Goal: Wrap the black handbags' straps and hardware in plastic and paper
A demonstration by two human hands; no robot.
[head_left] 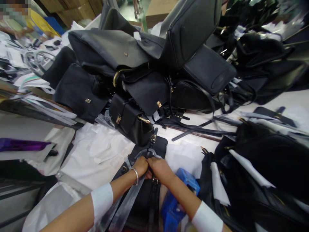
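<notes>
My left hand [140,166] and my right hand [159,169] meet over a black bag strap [154,141] lying on the table in front of me. Both have their fingers curled shut on clear plastic wrap [127,199] that runs along the strap. A silver bangle [135,175] circles my left wrist. White cuffs cover both forearms. A small black handbag [131,120] with gold hardware stands just beyond my hands.
A big heap of black leather bags [154,64] fills the far side of the table. More black bags [265,174] lie at my right. A blue box [177,199] sits under my right forearm. White paper [96,154] covers the left; another person sits far left.
</notes>
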